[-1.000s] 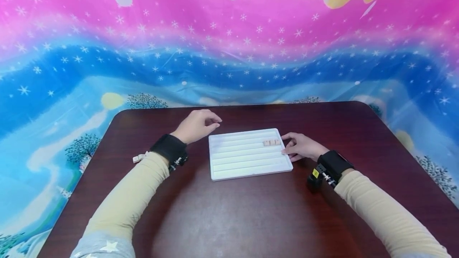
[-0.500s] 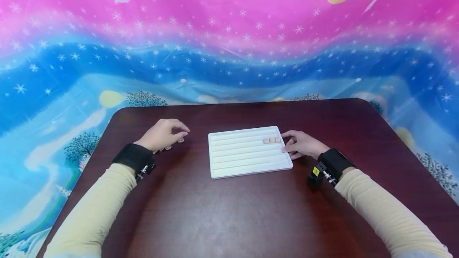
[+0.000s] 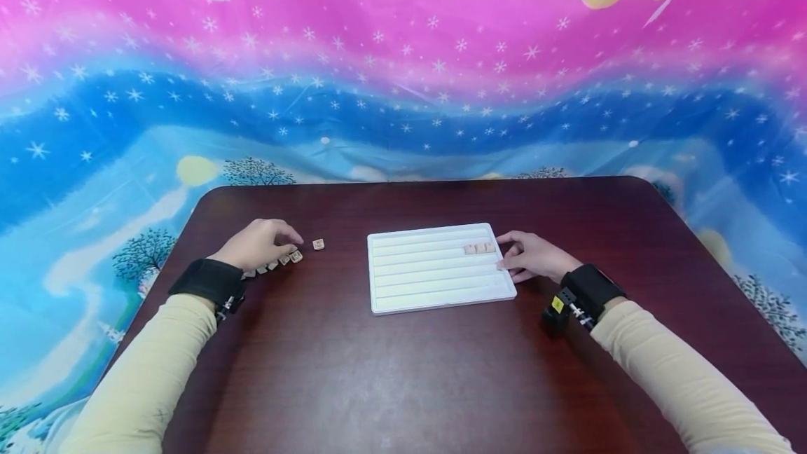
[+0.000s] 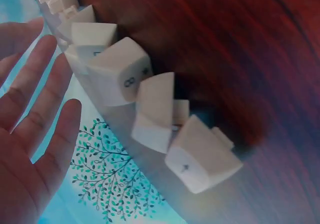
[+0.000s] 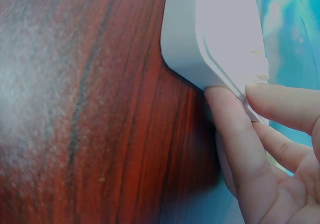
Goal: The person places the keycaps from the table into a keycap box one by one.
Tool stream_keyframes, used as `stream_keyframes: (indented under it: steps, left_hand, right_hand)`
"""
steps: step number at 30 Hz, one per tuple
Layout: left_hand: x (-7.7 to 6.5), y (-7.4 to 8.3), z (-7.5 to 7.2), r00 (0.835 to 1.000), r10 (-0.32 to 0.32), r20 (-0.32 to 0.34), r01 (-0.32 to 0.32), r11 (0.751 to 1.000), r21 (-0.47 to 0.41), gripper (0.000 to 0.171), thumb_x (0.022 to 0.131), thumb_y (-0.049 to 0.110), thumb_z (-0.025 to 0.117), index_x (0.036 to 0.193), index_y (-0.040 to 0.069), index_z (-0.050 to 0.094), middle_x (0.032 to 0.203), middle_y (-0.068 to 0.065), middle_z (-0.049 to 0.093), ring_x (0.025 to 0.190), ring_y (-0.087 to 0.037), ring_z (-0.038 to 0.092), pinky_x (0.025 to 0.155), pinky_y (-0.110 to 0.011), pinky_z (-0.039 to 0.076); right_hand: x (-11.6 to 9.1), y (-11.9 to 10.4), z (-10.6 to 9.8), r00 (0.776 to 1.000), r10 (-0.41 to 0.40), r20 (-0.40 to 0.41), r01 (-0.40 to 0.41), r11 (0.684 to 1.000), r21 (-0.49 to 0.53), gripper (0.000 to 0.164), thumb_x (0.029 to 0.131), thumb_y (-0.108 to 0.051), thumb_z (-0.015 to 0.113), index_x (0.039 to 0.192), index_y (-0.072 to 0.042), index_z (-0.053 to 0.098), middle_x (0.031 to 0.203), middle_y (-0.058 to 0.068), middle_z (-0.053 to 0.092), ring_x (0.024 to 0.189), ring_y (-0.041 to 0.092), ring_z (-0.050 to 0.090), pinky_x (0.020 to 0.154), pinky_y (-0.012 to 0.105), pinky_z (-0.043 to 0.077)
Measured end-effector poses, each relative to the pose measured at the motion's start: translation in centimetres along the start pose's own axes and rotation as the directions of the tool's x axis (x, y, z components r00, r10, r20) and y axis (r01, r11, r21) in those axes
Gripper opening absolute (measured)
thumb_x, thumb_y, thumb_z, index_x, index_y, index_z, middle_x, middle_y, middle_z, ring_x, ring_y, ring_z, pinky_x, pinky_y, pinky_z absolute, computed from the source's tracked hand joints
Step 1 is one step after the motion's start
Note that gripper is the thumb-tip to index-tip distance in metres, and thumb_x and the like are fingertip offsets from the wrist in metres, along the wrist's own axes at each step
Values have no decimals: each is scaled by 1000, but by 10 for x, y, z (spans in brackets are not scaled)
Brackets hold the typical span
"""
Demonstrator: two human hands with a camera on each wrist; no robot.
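My left hand is over a row of small keycaps at the table's left, thumb and forefinger close above the row's right end. In the left wrist view the hand has its fingers spread beside the keycaps, with nothing seen between them. One keycap there is marked 8, and the nearest keycap bears a plus-like sign. My right hand pinches the right edge of a white ridged tray; thumb and fingers meet at its rim in the right wrist view.
A lone keycap lies between the row and the tray. Three keycaps sit side by side in an upper groove of the tray, by its right edge. The dark wooden table ends at a patterned cloth backdrop.
My left hand has moved left, away from the tray, to the keycap row. The lone keycap now shows clear of the hand. My right hand stays on the tray's edge.
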State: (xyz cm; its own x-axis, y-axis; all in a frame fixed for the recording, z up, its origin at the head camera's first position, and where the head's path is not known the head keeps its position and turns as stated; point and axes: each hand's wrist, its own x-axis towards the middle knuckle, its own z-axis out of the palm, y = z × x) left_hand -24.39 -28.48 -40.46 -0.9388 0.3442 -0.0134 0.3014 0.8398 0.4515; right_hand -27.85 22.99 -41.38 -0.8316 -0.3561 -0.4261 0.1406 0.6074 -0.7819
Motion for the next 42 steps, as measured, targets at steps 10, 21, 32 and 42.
stream_keyframes:
  steps: [10, 21, 32, 42]
  left_hand:
    - [0, -4, 3, 1000, -29, -5, 29, 1000, 4, 17, 95, 2, 68, 108, 3, 79, 113, -17, 69, 89, -26, 62, 78, -42, 50]
    - [8, -6, 6, 998, -68, 15, 67, 998, 21, 21, 92, -3, 67, 109, -1, 77, 114, -21, 68, 82, -23, 59, 75, -41, 48]
    - [8, 11, 2, 990, -125, -62, 124, 992, -9, 14, 93, -2, 69, 105, -5, 77, 108, -20, 65, 82, -26, 60, 74, -42, 50]
    - [11, 16, 2, 987, -85, -138, 85, 996, -4, 15, 88, -2, 73, 101, -7, 77, 100, -18, 65, 89, -31, 64, 79, -47, 52]
  right_hand:
    - [-1, -1, 3, 1000, 12, -6, -12, 1000, 12, 68, 98, -6, 70, 153, 8, 32, 102, 18, 56, 77, 21, 63, 73, 34, 60]
    - [0, -1, 2, 1000, 6, -6, -6, 1000, 14, 68, 98, -6, 69, 153, 8, 32, 101, 18, 56, 77, 21, 63, 73, 34, 60]
    - [0, 0, 1, 1000, 11, -3, -11, 1000, 24, 68, 98, -5, 69, 153, 8, 31, 101, 17, 56, 77, 21, 63, 73, 34, 60]
    - [1, 1, 1, 1000, 6, -3, -6, 1000, 21, 66, 99, -4, 67, 153, 8, 32, 99, 17, 55, 77, 21, 62, 71, 34, 60]
